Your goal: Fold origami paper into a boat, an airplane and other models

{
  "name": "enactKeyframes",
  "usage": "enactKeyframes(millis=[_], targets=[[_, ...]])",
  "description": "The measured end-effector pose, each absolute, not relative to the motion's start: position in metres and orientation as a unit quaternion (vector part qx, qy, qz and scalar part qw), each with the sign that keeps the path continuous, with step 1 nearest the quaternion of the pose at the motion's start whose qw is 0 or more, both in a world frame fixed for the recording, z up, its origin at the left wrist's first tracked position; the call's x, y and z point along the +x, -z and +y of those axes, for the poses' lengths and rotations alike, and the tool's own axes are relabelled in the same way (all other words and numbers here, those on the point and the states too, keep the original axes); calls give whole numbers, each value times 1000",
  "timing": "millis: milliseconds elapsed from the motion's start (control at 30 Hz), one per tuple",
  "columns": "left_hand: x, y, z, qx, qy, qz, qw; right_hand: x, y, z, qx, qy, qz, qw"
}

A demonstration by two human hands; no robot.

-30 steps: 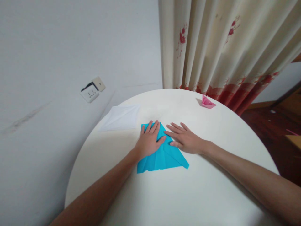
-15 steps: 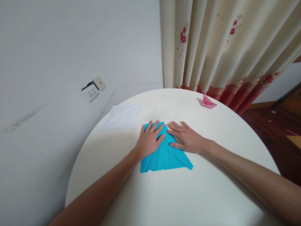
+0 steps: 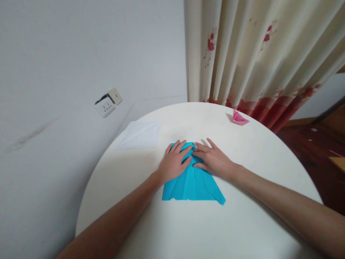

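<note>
A blue sheet of paper (image 3: 190, 187) with several creases lies on the round white table (image 3: 205, 230). Its right side is folded in along a slant, and the lower right corner sticks out in a small point. My left hand (image 3: 174, 163) rests palm down on the paper's upper left, fingers spread. At the upper right edge is my right hand (image 3: 214, 160), its fingers apart and their tips touching the paper near its top corner. Both hands cover part of the folded top.
A stack of white paper (image 3: 138, 135) lies at the table's left back. Toward the right back edge stands a folded pink paper boat (image 3: 239, 118). A wall with a socket (image 3: 104, 107) borders the left, and a flowered curtain (image 3: 242, 54) hangs behind.
The blue paper has shifted slightly right and turned a little. My left hand has moved right with it. My right hand's fingers have bent and lifted somewhat at the top corner.
</note>
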State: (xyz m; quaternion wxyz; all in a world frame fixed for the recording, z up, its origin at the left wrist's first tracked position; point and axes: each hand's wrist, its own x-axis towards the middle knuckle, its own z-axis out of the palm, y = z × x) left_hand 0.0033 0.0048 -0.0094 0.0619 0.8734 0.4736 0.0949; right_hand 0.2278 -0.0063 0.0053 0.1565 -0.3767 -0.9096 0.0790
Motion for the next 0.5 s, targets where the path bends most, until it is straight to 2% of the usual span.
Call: enactKeyframes(millis=[167,500], targets=[[3,9,6,887,-110,441,84,232,1,-1,-336,-124,-919,164],[1,10,6,816,-113,567,17,242,-6,4,-369,-140,-910,126]])
